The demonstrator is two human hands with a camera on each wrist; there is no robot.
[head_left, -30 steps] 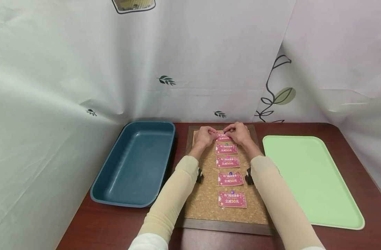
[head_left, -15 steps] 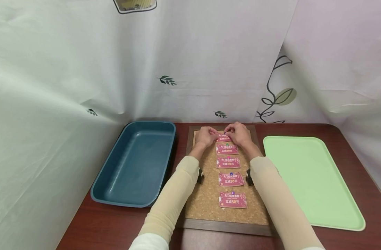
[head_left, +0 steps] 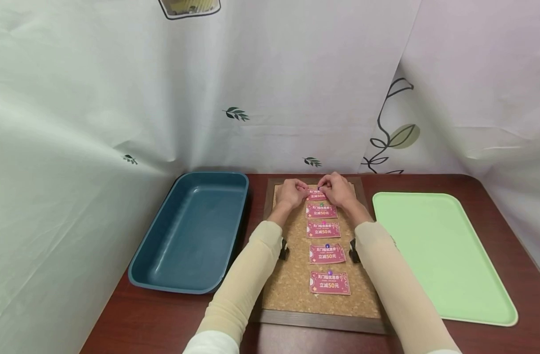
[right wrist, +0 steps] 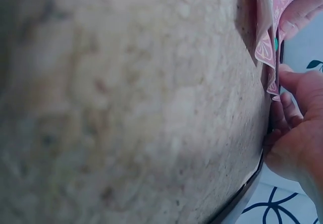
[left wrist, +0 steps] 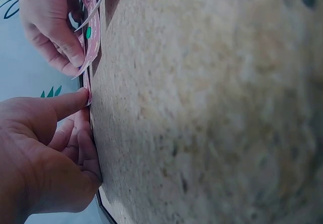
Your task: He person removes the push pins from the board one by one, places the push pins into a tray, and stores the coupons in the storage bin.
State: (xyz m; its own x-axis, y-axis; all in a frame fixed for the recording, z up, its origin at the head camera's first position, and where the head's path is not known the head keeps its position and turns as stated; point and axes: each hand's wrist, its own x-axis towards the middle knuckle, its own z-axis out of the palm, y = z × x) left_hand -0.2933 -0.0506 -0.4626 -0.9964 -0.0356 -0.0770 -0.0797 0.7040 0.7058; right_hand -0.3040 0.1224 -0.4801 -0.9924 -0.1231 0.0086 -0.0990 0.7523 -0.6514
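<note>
A framed cork board [head_left: 292, 280] lies on the table with a column of pink coupons, each lower one fixed by a push pin near its top edge. At the far end, my left hand [head_left: 290, 193] pinches the left edge of the topmost coupon [head_left: 317, 195], thumb on its face. My right hand [head_left: 337, 190] holds a small dark blue push pin [head_left: 319, 188] between thumb and finger at that coupon's top edge. Just below sits a coupon [head_left: 321, 212] with a green pin [left wrist: 89, 33]. In the right wrist view, my right thumb [right wrist: 286, 75] is beside the coupons' edges.
A deep blue bin [head_left: 190, 236] stands left of the board. To the right lies a flat light green tray [head_left: 447, 255]. A pale printed curtain [head_left: 279, 88] hangs right behind the table's far edge. Black wrist cameras [head_left: 354, 250] sit close over the board.
</note>
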